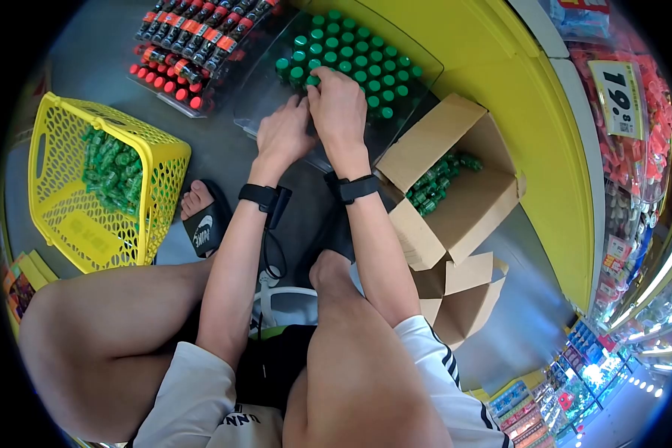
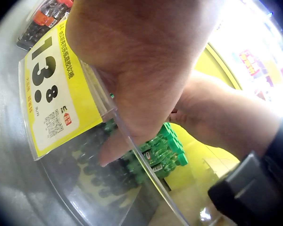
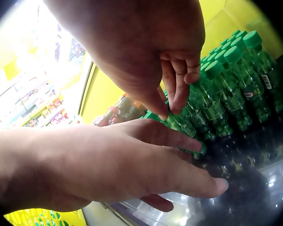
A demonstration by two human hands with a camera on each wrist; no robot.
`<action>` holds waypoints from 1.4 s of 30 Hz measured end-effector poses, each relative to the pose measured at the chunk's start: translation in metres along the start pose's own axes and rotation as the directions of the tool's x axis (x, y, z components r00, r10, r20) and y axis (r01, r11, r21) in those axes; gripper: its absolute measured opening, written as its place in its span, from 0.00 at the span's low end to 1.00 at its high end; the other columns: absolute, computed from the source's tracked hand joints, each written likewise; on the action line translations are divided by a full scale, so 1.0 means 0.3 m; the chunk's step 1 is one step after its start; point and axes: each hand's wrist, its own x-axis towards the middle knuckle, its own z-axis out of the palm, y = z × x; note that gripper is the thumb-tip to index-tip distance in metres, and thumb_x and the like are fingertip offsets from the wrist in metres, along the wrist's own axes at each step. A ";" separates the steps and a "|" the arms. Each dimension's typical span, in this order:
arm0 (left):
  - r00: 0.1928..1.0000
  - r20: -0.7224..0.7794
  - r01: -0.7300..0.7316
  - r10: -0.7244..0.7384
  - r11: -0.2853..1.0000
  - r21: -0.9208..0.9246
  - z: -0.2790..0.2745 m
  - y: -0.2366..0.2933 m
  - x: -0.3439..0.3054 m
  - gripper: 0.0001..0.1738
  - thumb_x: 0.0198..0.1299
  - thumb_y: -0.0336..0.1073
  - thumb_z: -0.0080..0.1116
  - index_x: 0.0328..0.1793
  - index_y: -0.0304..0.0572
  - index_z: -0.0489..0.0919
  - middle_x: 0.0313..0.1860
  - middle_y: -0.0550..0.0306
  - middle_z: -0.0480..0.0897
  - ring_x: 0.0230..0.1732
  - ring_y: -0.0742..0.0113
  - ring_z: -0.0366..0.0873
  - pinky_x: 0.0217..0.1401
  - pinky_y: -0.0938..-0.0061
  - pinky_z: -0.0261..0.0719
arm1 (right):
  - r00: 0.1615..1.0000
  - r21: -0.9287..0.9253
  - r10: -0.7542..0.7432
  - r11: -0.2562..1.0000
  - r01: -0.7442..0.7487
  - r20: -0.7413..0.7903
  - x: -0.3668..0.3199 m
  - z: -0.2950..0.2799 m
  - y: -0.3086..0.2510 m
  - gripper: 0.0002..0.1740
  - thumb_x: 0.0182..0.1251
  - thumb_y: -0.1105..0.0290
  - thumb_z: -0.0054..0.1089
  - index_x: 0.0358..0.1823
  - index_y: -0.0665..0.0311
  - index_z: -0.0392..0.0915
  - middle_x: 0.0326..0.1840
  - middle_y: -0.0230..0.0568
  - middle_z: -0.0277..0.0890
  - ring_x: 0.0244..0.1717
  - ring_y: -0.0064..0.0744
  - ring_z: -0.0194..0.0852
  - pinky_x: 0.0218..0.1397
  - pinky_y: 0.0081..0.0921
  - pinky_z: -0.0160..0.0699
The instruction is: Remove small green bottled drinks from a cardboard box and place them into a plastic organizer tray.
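In the head view my right hand [image 1: 339,110] is over the near side of a clear plastic bin [image 1: 265,116]. Small green bottles [image 3: 231,89] with green caps stand there in tight rows. Thumb and fingers of that hand pinch one small green bottle [image 3: 183,125], tilted at the front of the rows in the right wrist view. My left hand [image 1: 284,136] is beside it at the bin's front wall, fingers extended and spread, a fingertip close to the bottle's lower end. In the left wrist view, my palm hides most of the bottles.
A yellow basket [image 1: 168,198] of green bottles stands at left. At right, an open cardboard box [image 1: 485,198] holds more; another box [image 1: 463,299] lies nearer. Dark bottles with red caps [image 1: 179,60] fill a neighbouring bin. A yellow price card [image 2: 80,103] is on the bin's front.
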 end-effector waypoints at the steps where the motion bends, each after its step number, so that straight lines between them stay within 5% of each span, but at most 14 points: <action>1: 1.000 -0.004 -0.005 0.005 1.000 -0.003 -0.001 0.000 0.000 0.34 0.55 0.39 0.70 0.70 0.45 0.76 0.66 0.49 0.80 0.62 0.39 0.82 0.58 0.47 0.84 | 1.000 -0.001 0.007 1.000 -0.007 0.000 0.001 0.000 0.000 0.15 0.63 0.72 0.72 0.52 0.63 0.87 0.43 0.47 0.88 0.45 0.53 0.88 0.48 0.45 0.85; 12: 0.994 -0.078 0.071 -0.074 0.996 -0.052 0.023 0.007 0.001 0.21 0.62 0.36 0.66 0.61 0.40 0.80 0.58 0.44 0.84 0.58 0.40 0.85 0.54 0.48 0.86 | 0.999 -0.016 0.035 0.999 -0.034 0.027 0.001 -0.031 -0.030 0.16 0.63 0.68 0.73 0.53 0.59 0.87 0.34 0.44 0.87 0.39 0.50 0.88 0.43 0.45 0.85; 17: 0.997 -0.074 0.025 -0.033 0.993 -0.114 -0.005 0.011 -0.027 0.18 0.64 0.36 0.65 0.58 0.39 0.82 0.58 0.43 0.84 0.58 0.39 0.85 0.55 0.47 0.85 | 0.999 0.182 0.013 0.983 -0.020 0.040 -0.018 -0.086 -0.062 0.10 0.65 0.69 0.72 0.46 0.62 0.87 0.28 0.44 0.83 0.30 0.46 0.83 0.36 0.39 0.80; 19: 0.978 -0.208 -0.077 0.008 0.942 -0.325 -0.028 0.020 -0.051 0.16 0.64 0.36 0.65 0.56 0.40 0.83 0.58 0.44 0.85 0.58 0.39 0.84 0.54 0.50 0.84 | 0.999 0.245 -0.038 0.969 0.027 0.037 -0.029 -0.111 -0.076 0.09 0.66 0.69 0.71 0.44 0.63 0.87 0.28 0.44 0.83 0.29 0.43 0.83 0.35 0.37 0.80; 26: 0.984 -0.156 -0.161 0.087 0.810 -0.564 -0.098 0.032 -0.092 0.13 0.62 0.32 0.67 0.51 0.40 0.82 0.48 0.49 0.85 0.48 0.44 0.83 0.49 0.58 0.81 | 0.987 0.435 -0.143 0.895 0.098 0.072 -0.104 -0.242 -0.141 0.05 0.67 0.71 0.68 0.40 0.64 0.84 0.32 0.44 0.85 0.35 0.49 0.84 0.41 0.41 0.82; 29: 0.957 -0.199 -0.287 0.210 0.777 -0.560 -0.117 0.053 -0.106 0.11 0.58 0.28 0.68 0.46 0.39 0.82 0.42 0.51 0.84 0.43 0.48 0.82 0.47 0.60 0.81 | 0.991 0.428 -0.134 0.896 0.122 0.000 -0.156 -0.303 -0.159 0.04 0.67 0.71 0.70 0.40 0.63 0.85 0.28 0.42 0.84 0.30 0.44 0.82 0.38 0.37 0.82; 31: 0.758 -0.498 -0.638 0.421 0.638 -0.431 -0.132 0.103 -0.101 0.09 0.55 0.25 0.68 0.43 0.38 0.83 0.39 0.51 0.82 0.41 0.51 0.82 0.45 0.63 0.80 | 0.995 0.407 -0.095 0.909 0.092 -0.013 -0.200 -0.354 -0.156 0.04 0.66 0.72 0.71 0.40 0.61 0.85 0.26 0.40 0.82 0.28 0.41 0.81 0.36 0.35 0.80; 34: 0.836 -0.467 -0.528 0.290 0.657 -0.538 -0.149 0.192 -0.138 0.09 0.54 0.24 0.69 0.42 0.36 0.85 0.40 0.54 0.85 0.39 0.61 0.83 0.41 0.71 0.79 | 0.999 0.380 0.001 0.925 0.012 -0.034 -0.268 -0.429 -0.145 0.05 0.65 0.73 0.74 0.40 0.60 0.86 0.21 0.37 0.78 0.23 0.34 0.77 0.31 0.31 0.77; 42: 0.805 -0.426 -0.586 0.412 0.660 -0.470 -0.118 0.407 -0.216 0.06 0.61 0.26 0.67 0.43 0.35 0.83 0.39 0.51 0.81 0.42 0.52 0.82 0.44 0.64 0.81 | 0.964 0.110 0.187 0.980 -0.168 -0.191 -0.400 -0.600 0.000 0.06 0.64 0.74 0.76 0.40 0.59 0.86 0.16 0.35 0.70 0.17 0.28 0.69 0.23 0.29 0.69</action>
